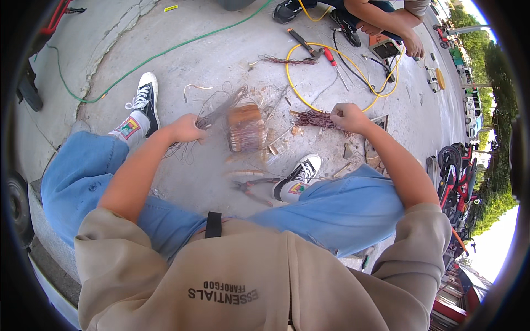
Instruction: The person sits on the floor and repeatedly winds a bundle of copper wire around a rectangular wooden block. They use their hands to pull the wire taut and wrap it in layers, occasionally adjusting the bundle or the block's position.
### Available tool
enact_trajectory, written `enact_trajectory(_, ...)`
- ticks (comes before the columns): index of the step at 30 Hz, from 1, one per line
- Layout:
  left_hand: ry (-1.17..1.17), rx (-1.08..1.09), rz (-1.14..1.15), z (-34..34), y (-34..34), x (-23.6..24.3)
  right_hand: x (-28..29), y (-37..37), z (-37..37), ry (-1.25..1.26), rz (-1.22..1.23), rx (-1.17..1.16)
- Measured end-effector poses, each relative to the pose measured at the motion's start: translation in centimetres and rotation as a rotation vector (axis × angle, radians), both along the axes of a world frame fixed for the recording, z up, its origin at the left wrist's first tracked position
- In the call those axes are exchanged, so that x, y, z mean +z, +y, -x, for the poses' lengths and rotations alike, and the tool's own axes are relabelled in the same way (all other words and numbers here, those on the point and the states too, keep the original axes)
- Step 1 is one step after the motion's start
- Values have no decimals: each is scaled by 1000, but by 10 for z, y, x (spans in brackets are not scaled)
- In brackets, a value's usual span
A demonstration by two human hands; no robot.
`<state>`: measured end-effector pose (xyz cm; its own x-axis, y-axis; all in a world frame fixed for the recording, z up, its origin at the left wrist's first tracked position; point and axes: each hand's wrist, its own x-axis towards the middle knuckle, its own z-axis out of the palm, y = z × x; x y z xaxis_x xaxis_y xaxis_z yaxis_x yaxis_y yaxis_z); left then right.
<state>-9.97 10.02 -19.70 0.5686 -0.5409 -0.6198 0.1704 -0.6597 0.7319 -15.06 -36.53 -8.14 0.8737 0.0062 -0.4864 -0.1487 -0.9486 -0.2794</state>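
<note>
My left hand (189, 128) is closed on a loose tangle of thin greyish wire (212, 116), with strands hanging down toward my left forearm. My right hand (348, 117) grips a bundle of reddish-brown wire (314, 119). Between the two hands lies a copper-brown block of windings (245, 128), its lower part hazy. Wire offcuts and small scraps are scattered around it. A pair of pliers (253, 190) lies below the block, beside my right shoe (301, 174), partly blurred.
Another person's hands (411, 44) are at upper right, near a box (385, 48). A hammer (302, 43), red screwdriver (334, 63), yellow hose (298, 96) and green hose (165, 52) lie on the concrete. Parked two-wheelers (458, 171) line the right; a wheel (19, 204) is at left.
</note>
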Motion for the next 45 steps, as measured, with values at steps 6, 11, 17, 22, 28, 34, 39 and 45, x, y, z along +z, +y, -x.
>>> enact_trajectory(6, -15, -56, -5, -32, -23, 38, -25, -43, -28, 52, 92, 149)
enact_trajectory(11, 165, -171, -142, -56, -50, 67, -30, -59, -28, -42, 84, -17)
enact_trajectory(17, 216, -161, -121, -77, -77, 54, -51, -30, 76, 135, -153, -116)
enact_trajectory(22, 277, -130, -113, -68, -73, 52, -24, 61, 137, 340, -343, -156)
enact_trajectory(28, 139, -117, -93, -58, -83, 63, -168, 192, 227, 119, -1, 344)
enact_trajectory(34, 6, 327, -144, -9, -26, 31, -179, 207, 199, 100, 191, 516)
enact_trajectory(39, -2, 556, 0, 45, -2, -28, -211, 220, 204, 17, 310, 571)
enact_trajectory(45, -43, 595, 7, 56, -1, -38, -171, 229, 194, 184, 53, 343)
